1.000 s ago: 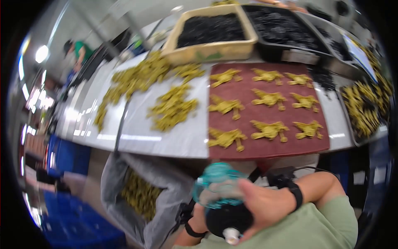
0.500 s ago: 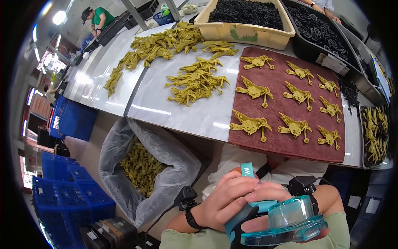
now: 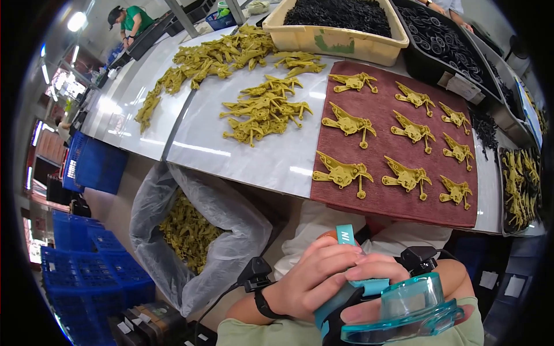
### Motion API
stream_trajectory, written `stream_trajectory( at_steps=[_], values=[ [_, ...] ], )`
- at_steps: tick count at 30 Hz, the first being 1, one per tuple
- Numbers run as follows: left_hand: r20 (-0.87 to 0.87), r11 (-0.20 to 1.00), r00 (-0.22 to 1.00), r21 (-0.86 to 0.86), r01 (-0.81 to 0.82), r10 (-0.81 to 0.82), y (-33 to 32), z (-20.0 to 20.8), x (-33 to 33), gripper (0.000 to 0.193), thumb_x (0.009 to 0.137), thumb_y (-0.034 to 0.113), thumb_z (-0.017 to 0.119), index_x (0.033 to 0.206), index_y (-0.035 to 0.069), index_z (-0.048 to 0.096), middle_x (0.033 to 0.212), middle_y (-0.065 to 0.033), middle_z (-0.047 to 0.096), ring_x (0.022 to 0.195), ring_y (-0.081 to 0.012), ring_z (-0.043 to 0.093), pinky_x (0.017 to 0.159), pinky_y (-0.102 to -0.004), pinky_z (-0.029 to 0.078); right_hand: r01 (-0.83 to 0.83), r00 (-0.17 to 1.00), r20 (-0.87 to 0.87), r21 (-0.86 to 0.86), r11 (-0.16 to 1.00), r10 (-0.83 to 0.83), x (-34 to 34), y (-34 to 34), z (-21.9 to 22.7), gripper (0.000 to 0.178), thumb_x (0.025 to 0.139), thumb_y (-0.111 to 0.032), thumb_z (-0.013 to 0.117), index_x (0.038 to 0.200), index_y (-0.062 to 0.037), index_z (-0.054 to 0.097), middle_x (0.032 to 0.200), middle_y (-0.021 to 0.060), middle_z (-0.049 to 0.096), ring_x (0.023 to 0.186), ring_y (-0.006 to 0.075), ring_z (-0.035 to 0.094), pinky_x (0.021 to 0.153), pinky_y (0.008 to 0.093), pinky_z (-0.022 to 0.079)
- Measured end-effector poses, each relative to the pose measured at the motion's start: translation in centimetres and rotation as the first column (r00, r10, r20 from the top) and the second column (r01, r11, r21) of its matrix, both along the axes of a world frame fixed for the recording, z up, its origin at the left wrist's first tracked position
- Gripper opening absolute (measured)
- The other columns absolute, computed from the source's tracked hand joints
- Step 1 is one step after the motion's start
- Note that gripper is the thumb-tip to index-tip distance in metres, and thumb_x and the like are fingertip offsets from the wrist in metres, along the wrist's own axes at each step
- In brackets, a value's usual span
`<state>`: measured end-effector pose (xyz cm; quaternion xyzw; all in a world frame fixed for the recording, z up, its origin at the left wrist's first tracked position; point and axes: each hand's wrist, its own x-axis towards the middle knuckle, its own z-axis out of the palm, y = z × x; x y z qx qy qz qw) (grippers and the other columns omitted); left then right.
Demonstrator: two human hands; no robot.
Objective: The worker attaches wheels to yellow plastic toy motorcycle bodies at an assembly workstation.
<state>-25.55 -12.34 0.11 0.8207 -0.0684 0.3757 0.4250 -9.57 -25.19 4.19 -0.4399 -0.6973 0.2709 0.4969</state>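
In my lap I hold a water bottle point(image 3: 398, 331) with a see-through teal flip lid and a dark and teal body. My left hand point(image 3: 314, 274) is wrapped round its body from the left. From the right, my right hand point(image 3: 378, 268) grips it too, the fingers meeting those of the left; part of this hand is hidden behind the lid. A teal strap point(image 3: 345, 233) with lettering sticks up past my fingers. Beyond my hands lies a maroon cloth point(image 3: 381, 155) with yellow-green molded parts point(image 3: 407, 176) laid out in rows.
On the white table point(image 3: 202, 135) lie heaps of the same parts point(image 3: 262, 112). A beige bin point(image 3: 337, 37) and a black bin point(image 3: 444, 52) stand behind. A plastic-lined bag point(image 3: 225, 254) of parts is at left, near blue crates point(image 3: 95, 282). A person in green point(image 3: 135, 23) works far left.
The view has shifted slightly, so the table and parts sit a little further left. Both hands keep their hold on the bottle, which appears slightly lower and to the right.
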Motion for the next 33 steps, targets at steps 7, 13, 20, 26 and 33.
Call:
stream_trajectory(
  at_steps=[7, 13, 20, 26, 33],
  values=[
    [0.023, 1.000, 0.999, 0.002, -0.026, 0.026, -0.1, -1.2, -0.2, 0.045, 0.084, 0.000, 0.057, 0.125, 0.001, 0.039, 0.123, -0.0248, 0.049, 0.107, -0.0412, 0.054, 0.088, -0.0563, 0.042, -0.040, 0.999, -0.031, -0.108, 0.993, 0.037, -0.3, 0.1, -0.1, 0.039, 0.067, -0.022, 0.080, 0.104, -0.0147, 0.069, 0.122, 0.0234, 0.050, 0.116, 0.0334, 0.049, 0.100, 0.0480, 0.037],
    [0.016, 0.999, 0.999, 0.008, -0.036, 0.036, -0.2, -1.4, -0.8, 0.042, 0.083, 0.001, 0.057, 0.122, 0.002, 0.040, 0.124, -0.0257, 0.049, 0.107, -0.0418, 0.055, 0.089, -0.0564, 0.042, -0.095, 0.995, -0.051, -0.130, 0.987, 0.089, 0.0, 0.0, -0.2, 0.037, 0.067, -0.021, 0.080, 0.102, -0.0143, 0.070, 0.124, 0.0242, 0.048, 0.115, 0.0346, 0.049, 0.101, 0.0495, 0.036],
    [-0.046, 0.999, 0.999, 0.053, -0.002, 0.004, 0.1, -1.6, -1.2, 0.038, 0.084, 0.002, 0.057, 0.118, 0.003, 0.041, 0.124, -0.0270, 0.049, 0.107, -0.0426, 0.055, 0.089, -0.0571, 0.042, -0.117, 0.993, 0.014, -0.075, 0.990, 0.118, 0.3, -0.6, -0.9, 0.042, 0.064, -0.025, 0.082, 0.102, -0.0122, 0.070, 0.126, 0.0265, 0.045, 0.119, 0.0379, 0.044, 0.101, 0.0516, 0.034],
    [-0.025, 0.998, 0.999, 0.059, -0.034, 0.035, 0.1, -1.9, -1.2, 0.039, 0.083, 0.003, 0.058, 0.118, 0.002, 0.041, 0.123, -0.0267, 0.050, 0.106, -0.0426, 0.056, 0.089, -0.0574, 0.042, -0.171, 0.985, -0.033, -0.097, 0.980, 0.168, 0.7, 0.1, -0.6, 0.044, 0.064, -0.021, 0.082, 0.105, -0.0111, 0.069, 0.126, 0.0272, 0.045, 0.120, 0.0383, 0.044, 0.101, 0.0525, 0.034],
    [-0.060, 0.999, 0.998, 0.048, -0.024, 0.027, 0.2, -1.9, -0.8, 0.044, 0.081, 0.008, 0.062, 0.118, 0.001, 0.040, 0.123, -0.0269, 0.050, 0.106, -0.0422, 0.056, 0.088, -0.0572, 0.043, -0.139, 0.990, -0.048, -0.175, 0.975, 0.133, 0.7, 0.3, 0.0, 0.042, 0.065, -0.017, 0.083, 0.104, -0.0126, 0.069, 0.125, 0.0271, 0.046, 0.118, 0.0380, 0.047, 0.101, 0.0517, 0.035]
  ],
)
